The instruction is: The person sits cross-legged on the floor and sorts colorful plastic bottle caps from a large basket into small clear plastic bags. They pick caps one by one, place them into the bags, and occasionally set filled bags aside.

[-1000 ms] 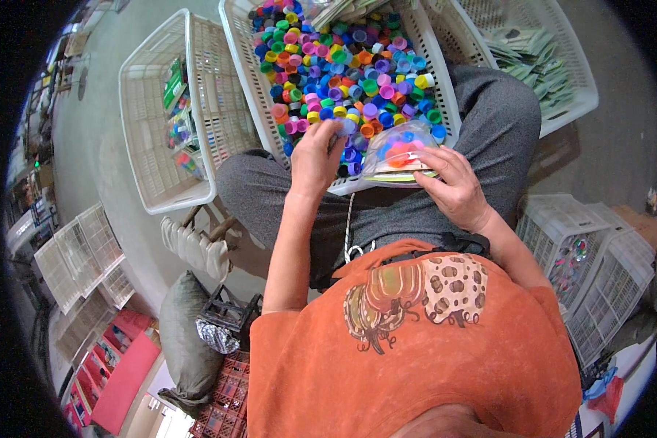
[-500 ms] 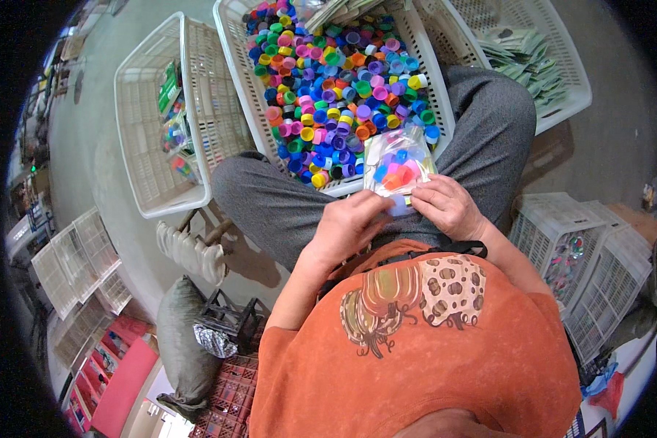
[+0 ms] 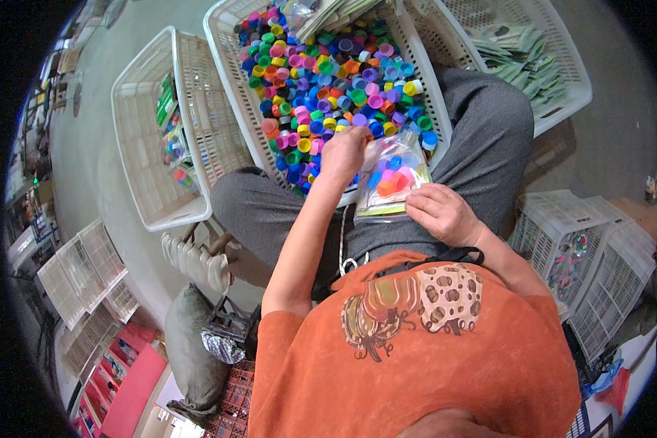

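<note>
A clear plastic bag (image 3: 396,208) lies across my lap and the near rim of the cap basket. Pink, orange and blue round caps (image 3: 393,182) show through its film, along with a pale printed card. My right hand (image 3: 443,213) pinches the bag's lower right edge between thumb and fingers. At the bag's upper left corner, over the loose plastic caps (image 3: 321,117), is my left hand (image 3: 344,155). Its fingers are curled closed, and whatever they hold is hidden.
The white basket (image 3: 230,80) of mixed caps stands before me, with flat packets (image 3: 347,16) at its far end. Another white basket (image 3: 147,139) with filled bags is at left. At right a basket (image 3: 573,95) holds green packets (image 3: 529,66). Grey crates (image 3: 591,248) stand lower right.
My left hand has moved from the bag's lower edge up and forward to its upper left corner. The bag has shifted slightly left, with my right hand still on it.
</note>
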Demonstrator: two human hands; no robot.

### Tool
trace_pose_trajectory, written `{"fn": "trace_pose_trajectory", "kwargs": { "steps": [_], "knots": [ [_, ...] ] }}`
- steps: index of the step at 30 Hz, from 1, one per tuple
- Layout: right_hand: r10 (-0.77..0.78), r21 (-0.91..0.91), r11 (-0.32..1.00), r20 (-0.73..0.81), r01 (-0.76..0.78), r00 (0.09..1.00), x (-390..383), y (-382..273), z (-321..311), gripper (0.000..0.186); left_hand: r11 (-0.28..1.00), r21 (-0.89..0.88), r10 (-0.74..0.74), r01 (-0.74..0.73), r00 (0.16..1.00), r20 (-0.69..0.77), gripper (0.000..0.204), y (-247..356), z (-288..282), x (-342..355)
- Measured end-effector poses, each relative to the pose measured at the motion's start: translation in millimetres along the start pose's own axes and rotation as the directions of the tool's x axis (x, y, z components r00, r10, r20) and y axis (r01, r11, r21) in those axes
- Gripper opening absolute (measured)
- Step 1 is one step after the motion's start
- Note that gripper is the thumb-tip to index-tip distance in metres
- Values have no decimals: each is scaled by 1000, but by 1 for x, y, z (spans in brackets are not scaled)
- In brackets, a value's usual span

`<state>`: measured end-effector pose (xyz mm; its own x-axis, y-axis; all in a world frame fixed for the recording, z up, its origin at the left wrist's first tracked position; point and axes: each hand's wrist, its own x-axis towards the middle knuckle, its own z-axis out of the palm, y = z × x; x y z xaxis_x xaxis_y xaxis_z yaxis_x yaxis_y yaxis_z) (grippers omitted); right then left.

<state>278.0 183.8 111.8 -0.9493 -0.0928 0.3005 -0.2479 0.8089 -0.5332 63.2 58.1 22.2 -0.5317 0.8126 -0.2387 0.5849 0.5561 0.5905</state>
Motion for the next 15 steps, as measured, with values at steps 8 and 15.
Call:
{"fn": "trace_pose_trajectory", "kwargs": {
  "steps": [8,15],
  "knots": [
    [19,24,1000,23,-19,1000,0,3,-1,22,995,70,63,-72,989,132,33,12,70,79],
    [39,38,999,8,-40,999,2,2,-2,20,994,-87,-64,69,996,59,39,1,61,69]
  ]
}}
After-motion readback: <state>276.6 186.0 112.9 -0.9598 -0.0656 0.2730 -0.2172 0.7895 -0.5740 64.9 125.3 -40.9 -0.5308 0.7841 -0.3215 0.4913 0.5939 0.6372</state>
